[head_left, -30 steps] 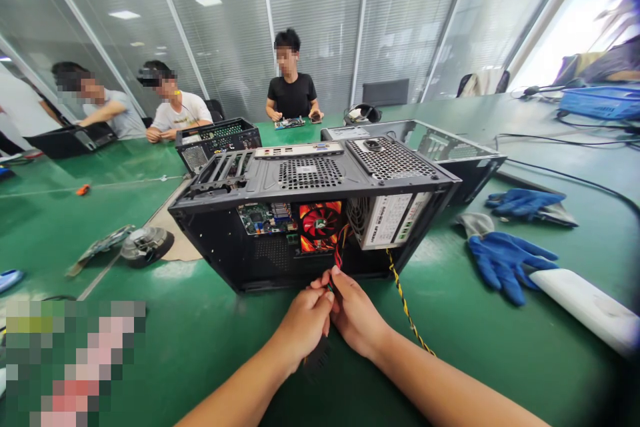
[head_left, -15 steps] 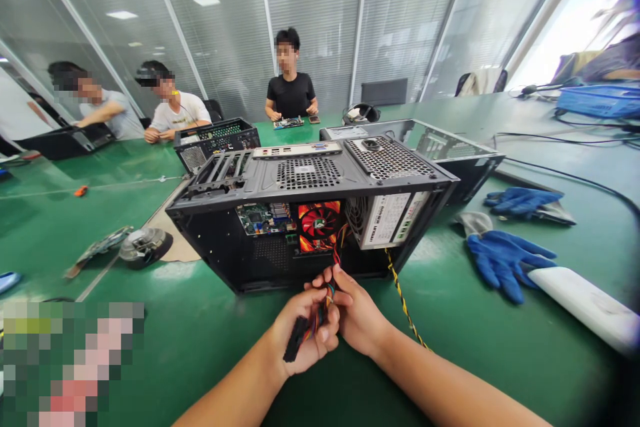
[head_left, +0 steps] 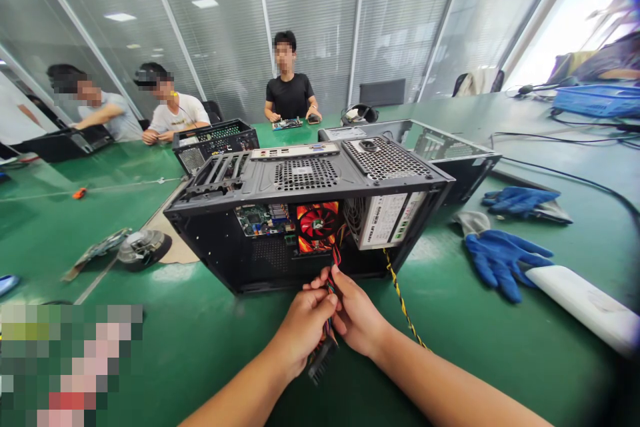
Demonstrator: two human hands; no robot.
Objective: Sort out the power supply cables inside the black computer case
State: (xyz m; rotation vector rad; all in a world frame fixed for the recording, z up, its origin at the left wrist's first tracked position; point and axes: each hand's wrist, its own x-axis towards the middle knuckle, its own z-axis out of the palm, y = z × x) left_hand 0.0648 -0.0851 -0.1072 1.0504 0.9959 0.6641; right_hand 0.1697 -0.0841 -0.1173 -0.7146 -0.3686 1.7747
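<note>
Both my hands are closed around a bundle of coloured power cables (head_left: 327, 327) in front of the computer case. My left hand (head_left: 307, 320) grips it from the left, and a black multi-pin connector (head_left: 323, 361) hangs below the fingers. My right hand (head_left: 357, 310) pinches the bundle higher up, where red wires run back into the case. The open side of the black computer case (head_left: 215, 233) faces me. Inside are a motherboard (head_left: 263, 219), a red-and-orange cooling fan (head_left: 317, 223) and a white-labelled power supply (head_left: 387, 221). A yellow-and-black cable (head_left: 397, 287) trails from the power supply onto the table.
Blue work gloves (head_left: 500, 257) and a white bar-shaped object (head_left: 583, 307) lie at right. Another case (head_left: 463, 180) stands behind mine. A round metal-and-black part (head_left: 143, 247) sits at left. Co-workers sit across the green table (head_left: 210, 327), one in a black shirt (head_left: 290, 97).
My left hand has turned over, and the connector has swung from pointing left to hanging down nearer the middle. My right hand stays nearly in place. The far co-worker's hand moved slightly.
</note>
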